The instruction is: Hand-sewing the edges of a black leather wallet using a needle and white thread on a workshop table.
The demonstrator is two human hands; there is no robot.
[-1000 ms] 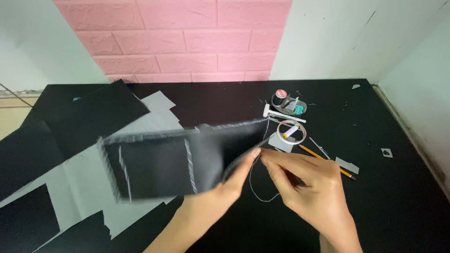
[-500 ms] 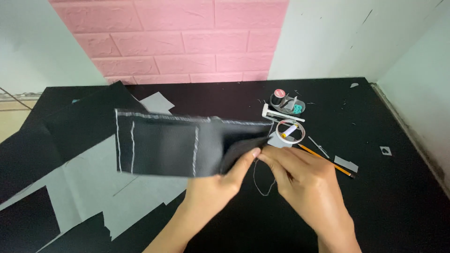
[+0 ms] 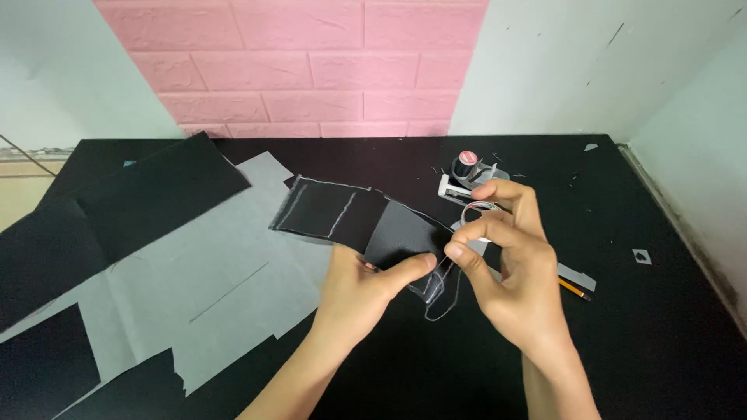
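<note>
Since the earlier frames, the black fabric piece [image 3: 354,222] has swung away from the person: before it was spread wide and flat in front of the hands, now it hangs folded and tilted to the left of them. Its near corner is pinched by the left hand [image 3: 366,288], thumb on top and fingers below. Right hand [image 3: 506,264] is just beside the left thumb, with thumb and forefinger closed narrowly on something too small to see; a thin grey thread [image 3: 443,299] loops down between both hands. Beyond the right hand stands a thread spool [image 3: 465,166] on the black table [image 3: 654,327], and a pencil [image 3: 574,288] lies just right of that hand. Left of the left hand lies grey paper [image 3: 218,280].
</note>
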